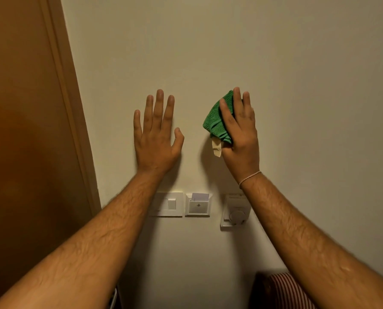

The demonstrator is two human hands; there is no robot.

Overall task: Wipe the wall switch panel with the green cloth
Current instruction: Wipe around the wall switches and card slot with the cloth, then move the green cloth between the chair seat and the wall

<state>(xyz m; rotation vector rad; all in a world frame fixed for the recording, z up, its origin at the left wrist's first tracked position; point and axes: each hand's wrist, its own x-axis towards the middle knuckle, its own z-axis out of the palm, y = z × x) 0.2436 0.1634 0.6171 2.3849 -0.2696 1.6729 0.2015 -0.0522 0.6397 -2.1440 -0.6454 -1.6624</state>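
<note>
**Above the switches, both hands on bare wall**

Beside the door (25, 130) edge, the left hand (156, 139) lies flat, fingers spread. Bare wall (208, 52) separates it from the right hand (241, 134), its grip pressing the cloth (217, 117). The switch panel (168, 204) sits below, uncovered, well apart from the cloth.

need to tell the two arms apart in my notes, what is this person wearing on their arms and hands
Both forearms are bare, with no sleeves, gloves, rings or watch in view. The only thing worn is a thin pale string bracelet around the right wrist. The left hand and right hand wear nothing else.
</note>
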